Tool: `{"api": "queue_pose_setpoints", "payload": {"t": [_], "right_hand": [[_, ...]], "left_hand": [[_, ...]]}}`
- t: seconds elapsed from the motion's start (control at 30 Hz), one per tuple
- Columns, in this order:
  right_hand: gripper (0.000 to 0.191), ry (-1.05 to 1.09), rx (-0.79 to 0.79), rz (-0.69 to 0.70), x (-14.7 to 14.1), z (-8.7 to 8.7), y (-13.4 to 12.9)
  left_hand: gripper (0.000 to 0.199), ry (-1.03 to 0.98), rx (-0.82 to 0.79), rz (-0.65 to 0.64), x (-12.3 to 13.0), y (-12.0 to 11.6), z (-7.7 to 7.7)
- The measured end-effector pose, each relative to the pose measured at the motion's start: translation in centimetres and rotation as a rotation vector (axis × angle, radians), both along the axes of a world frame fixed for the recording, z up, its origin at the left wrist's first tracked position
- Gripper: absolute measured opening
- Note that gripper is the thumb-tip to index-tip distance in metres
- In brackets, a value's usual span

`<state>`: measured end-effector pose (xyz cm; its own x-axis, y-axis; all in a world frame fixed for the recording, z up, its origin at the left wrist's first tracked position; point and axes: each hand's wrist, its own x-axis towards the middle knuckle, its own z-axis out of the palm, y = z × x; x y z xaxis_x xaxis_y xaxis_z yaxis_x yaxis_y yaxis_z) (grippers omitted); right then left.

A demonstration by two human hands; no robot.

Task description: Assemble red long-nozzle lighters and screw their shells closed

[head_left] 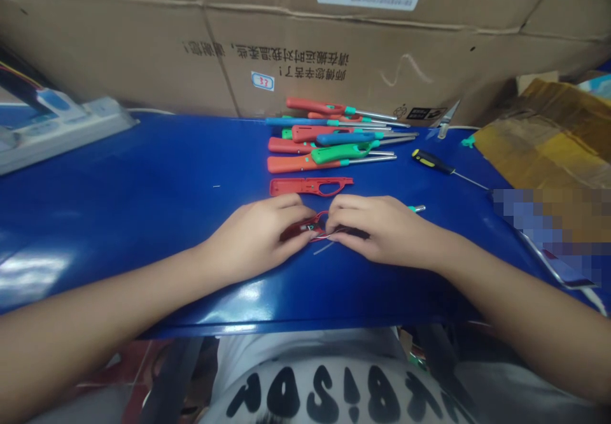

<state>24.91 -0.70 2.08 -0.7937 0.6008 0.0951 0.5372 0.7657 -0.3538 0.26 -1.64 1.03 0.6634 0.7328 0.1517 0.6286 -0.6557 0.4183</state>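
Between my two hands lies an opened red lighter (319, 225), its inner parts and thin wires showing. My left hand (260, 233) pinches its left side with thumb and fingers. At the trigger end, my right hand (377, 225) has its fingers closed on the lighter and a thin wire. The lighter's metal tip (420, 208) sticks out beyond my right hand. Just behind them rests a loose red casing half (300, 186) with a trigger loop. A thin clear strip (323, 248) is by my fingertips. Much of the lighter is hidden by my hands.
Several long-nosed lighters (305, 164) in red, blue and green are piled behind. A screwdriver (432, 160) lies right of them. A cardboard box (143, 48) walls off the back. A power strip (90, 125) stands left; a phone (558, 265) and brown-taped package (539, 131) are right.
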Motion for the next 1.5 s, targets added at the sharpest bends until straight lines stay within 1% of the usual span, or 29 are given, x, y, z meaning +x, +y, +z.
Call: {"api": "queue_pose_setpoints", "payload": {"t": [0.17, 0.47, 0.67, 0.83, 0.93, 1.03, 1.17, 1.33, 1.5], "right_hand": [[0.012, -0.013, 0.016, -0.009, -0.1, 0.1, -0.2], [0.009, -0.065, 0.014, -0.031, -0.2, 0.2, -0.3], [0.01, -0.032, -0.024, -0.032, -0.3, 0.5, -0.3], [0.006, 0.022, -0.06, -0.09, -0.5, 0.5, -0.3], [0.008, 0.032, -0.059, -0.111, -0.7, 0.4, -0.4], [0.012, 0.012, -0.041, -0.072, -0.5, 0.5, -0.4], [0.01, -0.029, -0.003, -0.022, -0.1, 0.7, -0.3], [0.011, -0.05, 0.028, -0.004, 0.0, 0.9, -0.3], [0.008, -0.005, -0.009, -0.009, 0.4, 1.0, -0.2]], "left_hand": [[0.021, -0.008, 0.002, 0.005, 0.0, 0.0, -0.1], [0.019, -0.033, -0.041, 0.04, 0.1, 0.0, 0.0], [0.019, -0.046, -0.058, 0.057, 0.2, 0.0, 0.1], [0.02, -0.059, -0.064, 0.048, 0.2, 0.1, 0.0], [0.021, -0.07, -0.065, 0.043, 0.2, 0.2, 0.1], [0.02, -0.075, -0.072, 0.056, 0.3, 0.1, 0.2], [0.02, -0.081, -0.08, 0.066, 0.3, 0.2, 0.2], [0.019, -0.109, -0.094, 0.06, 0.3, 0.3, 0.2], [0.019, -0.115, -0.117, 0.053, 0.2, 0.5, 0.3]]}}
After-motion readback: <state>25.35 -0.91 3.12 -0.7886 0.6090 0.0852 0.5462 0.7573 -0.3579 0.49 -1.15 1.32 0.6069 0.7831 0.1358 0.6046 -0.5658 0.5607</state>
